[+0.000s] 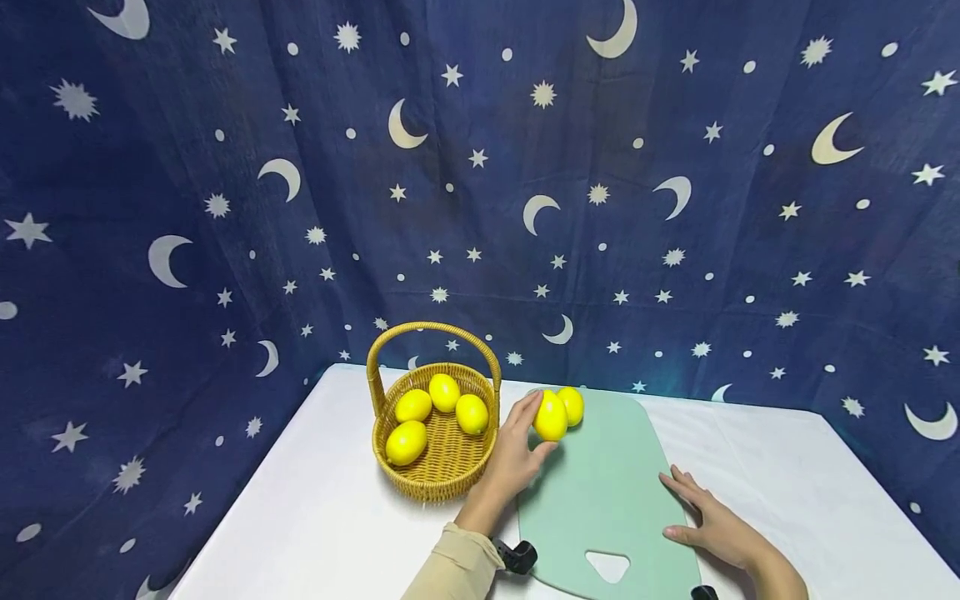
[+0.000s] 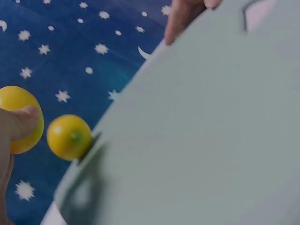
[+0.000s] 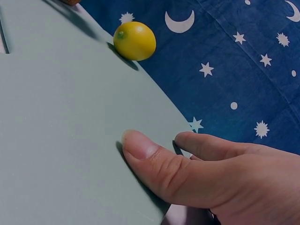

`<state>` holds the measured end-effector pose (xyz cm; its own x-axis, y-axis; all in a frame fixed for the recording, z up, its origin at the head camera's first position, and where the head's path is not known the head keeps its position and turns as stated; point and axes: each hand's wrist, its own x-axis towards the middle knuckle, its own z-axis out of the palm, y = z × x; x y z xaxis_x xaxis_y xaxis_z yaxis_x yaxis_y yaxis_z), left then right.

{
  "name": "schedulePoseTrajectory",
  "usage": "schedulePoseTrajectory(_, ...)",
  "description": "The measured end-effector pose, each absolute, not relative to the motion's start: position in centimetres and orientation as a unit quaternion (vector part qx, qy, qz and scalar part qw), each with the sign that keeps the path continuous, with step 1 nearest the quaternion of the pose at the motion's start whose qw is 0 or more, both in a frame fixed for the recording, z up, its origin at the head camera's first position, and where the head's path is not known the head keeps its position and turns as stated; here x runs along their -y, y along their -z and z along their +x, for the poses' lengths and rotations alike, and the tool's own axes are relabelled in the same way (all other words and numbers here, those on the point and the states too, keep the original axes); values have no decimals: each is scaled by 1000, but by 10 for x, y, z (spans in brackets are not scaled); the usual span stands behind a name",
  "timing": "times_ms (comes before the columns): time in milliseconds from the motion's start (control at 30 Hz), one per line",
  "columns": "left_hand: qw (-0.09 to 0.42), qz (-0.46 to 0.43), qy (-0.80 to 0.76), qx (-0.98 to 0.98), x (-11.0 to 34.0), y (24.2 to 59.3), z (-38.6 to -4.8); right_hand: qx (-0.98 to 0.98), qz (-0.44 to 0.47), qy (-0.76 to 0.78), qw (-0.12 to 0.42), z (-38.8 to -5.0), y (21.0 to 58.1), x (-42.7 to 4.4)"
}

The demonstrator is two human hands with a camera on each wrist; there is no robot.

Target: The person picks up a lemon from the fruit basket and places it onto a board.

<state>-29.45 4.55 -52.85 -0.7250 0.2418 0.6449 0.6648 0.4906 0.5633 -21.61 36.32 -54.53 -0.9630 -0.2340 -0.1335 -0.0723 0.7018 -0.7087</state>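
Note:
The left hand (image 1: 513,458) grips a yellow lemon (image 1: 551,416) between thumb and fingers, over the far left part of a pale green board (image 1: 607,483). In the left wrist view the thumb lies across that lemon (image 2: 28,136). A second lemon (image 1: 572,406) rests on the board's far edge, just behind the held one; the right wrist view shows this lemon (image 3: 135,41) alone. At the board's right edge, the right hand (image 1: 716,525) rests with fingers extended and thumb apart, holding nothing.
A wicker basket (image 1: 435,492) with a tall arched handle stands left of the board, several lemons inside, one of them (image 1: 407,442) at the near left. Both stand on a white-covered table (image 1: 322,500). Behind hangs a dark blue curtain (image 1: 480,217) with moons and stars.

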Motion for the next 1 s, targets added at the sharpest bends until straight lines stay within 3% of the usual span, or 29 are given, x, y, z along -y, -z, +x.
schedulePoseTrajectory(300,217,-240,445,835,-42,553,-305,-913,-80,382,123,-220,546,-360)
schedulePoseTrajectory(1000,169,-233,515,808,-43,571,-308,-915,-90,378,108,-218,546,-364)
